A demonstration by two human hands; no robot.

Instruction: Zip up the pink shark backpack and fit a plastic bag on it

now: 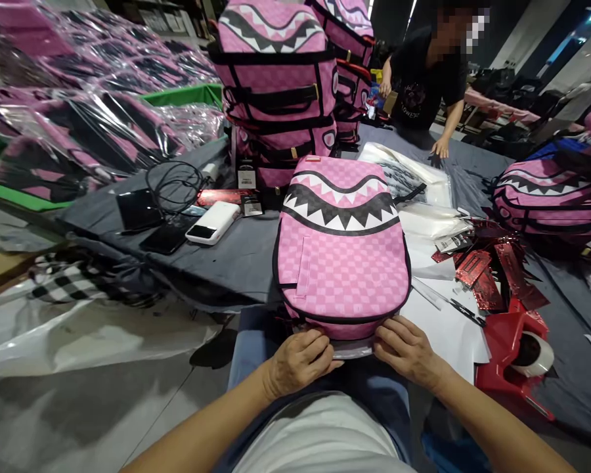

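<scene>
A pink checkered backpack [347, 272] with a black-and-white shark-mouth print lies face up in front of me, its base towards my body. Along its bottom edge shows a strip of clear plastic [353, 351]. My left hand [299, 360] is closed, its fingers pinching the plastic at the left bottom corner. At the right bottom corner my right hand [408, 349] is closed on the plastic too, with its fingertips against the backpack. How far the plastic reaches under the backpack is hidden.
Stacked pink backpacks [280, 92] stand behind. To the left lie a white power bank [213, 223], a phone [166, 236] and cables. Rightward are red foil pouches [480, 279], scissors [467, 311] and a red tape dispenser [502, 355]. A co-worker [418, 85] stands across the table.
</scene>
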